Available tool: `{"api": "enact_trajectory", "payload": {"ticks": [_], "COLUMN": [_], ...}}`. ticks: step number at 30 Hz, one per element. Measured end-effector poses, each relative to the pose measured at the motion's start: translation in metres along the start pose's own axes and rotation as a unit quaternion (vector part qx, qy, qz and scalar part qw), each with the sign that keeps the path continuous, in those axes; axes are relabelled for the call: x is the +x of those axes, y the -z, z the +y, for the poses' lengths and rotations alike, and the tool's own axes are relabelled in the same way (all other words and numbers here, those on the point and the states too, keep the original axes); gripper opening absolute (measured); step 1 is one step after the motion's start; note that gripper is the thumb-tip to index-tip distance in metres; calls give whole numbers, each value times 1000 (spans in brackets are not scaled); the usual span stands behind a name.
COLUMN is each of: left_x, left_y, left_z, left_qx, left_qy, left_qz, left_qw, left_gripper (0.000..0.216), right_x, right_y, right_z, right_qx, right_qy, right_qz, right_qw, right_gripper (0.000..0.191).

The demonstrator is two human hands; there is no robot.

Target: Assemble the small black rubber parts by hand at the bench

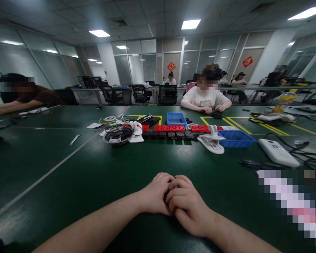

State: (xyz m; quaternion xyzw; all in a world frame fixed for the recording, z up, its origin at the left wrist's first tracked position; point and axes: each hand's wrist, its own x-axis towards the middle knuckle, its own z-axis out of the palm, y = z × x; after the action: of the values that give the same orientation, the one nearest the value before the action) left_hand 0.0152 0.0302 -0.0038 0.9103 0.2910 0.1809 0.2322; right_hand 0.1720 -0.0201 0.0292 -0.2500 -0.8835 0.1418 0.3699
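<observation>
My left hand (156,193) and my right hand (188,203) meet just above the near part of the green table (116,175). The fingers of both are curled and closed against each other. A small dark patch shows in the gap between them; whether it is an object or shadow, I cannot make out. My right fingers overlap the front of the left hand and hide its fingertips.
Ahead lie red and black power strips (170,128), a metal bowl (117,135) with cables, a white clip stand (213,140), and blue trays (235,138) (176,118). A white power bank (278,152) sits at right. Across the table a person (206,96) works.
</observation>
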Motion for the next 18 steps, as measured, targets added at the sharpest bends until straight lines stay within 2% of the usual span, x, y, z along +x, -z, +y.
{"api": "enact_trajectory", "payload": {"ticks": [4,7,11,14,18], "left_x": [-2,-2,-1,-1,0], "left_y": [0,1,2,0,-1], "left_z": [3,7,11,13,14], "left_qx": [36,23,-7,13,35], "left_qy": [-20,-10,15,33,66], "left_qz": [-14,4,33,39,38], "left_qw": [999,1000,999,999,996], "left_gripper": [64,68,72,65,50], "right_x": [0,-1,-3,-4,-2], "right_y": [3,1,-3,-6,-6], "right_z": [-2,2,10,12,12], "right_qx": [-29,-62,-111,-148,-153], "right_qy": [-4,-56,-123,-153,-170], "right_qz": [20,48,63,47,20], "right_qw": [999,995,984,976,973], "right_gripper": [20,16,26,26,18]}}
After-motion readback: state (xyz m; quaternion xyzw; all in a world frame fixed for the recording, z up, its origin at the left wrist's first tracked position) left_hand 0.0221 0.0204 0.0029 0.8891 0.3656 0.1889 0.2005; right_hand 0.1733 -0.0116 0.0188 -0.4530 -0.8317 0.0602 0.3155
